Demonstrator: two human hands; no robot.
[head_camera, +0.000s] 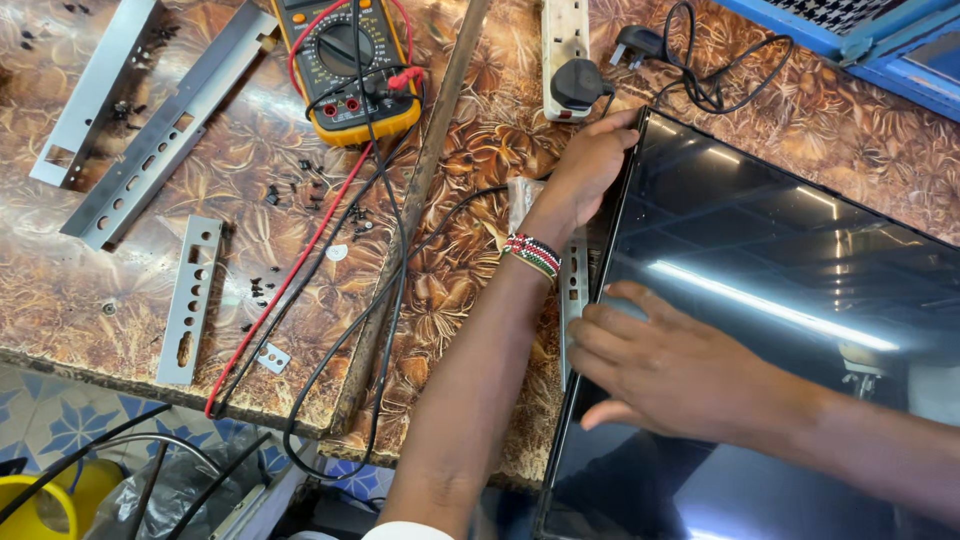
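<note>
A large flat black screen panel (780, 250) lies glossy side up on the brown patterned table (480, 150), taking the right half of the view. My left hand (590, 165), with a beaded wristband, grips the panel's far left corner. My right hand (670, 370) rests flat on the glass near the panel's left edge, fingers spread and pointing left. A thin grey metal strip (573, 290) lies along the panel's left edge between my two arms.
A yellow multimeter (345, 65) with red and black leads sits at the back. Grey metal brackets (150, 110) and a perforated strip (190, 300) lie left, with small screws (310, 190) scattered. A white power strip (565, 50) with black plugs is behind. A wooden stick (420, 190) crosses the table.
</note>
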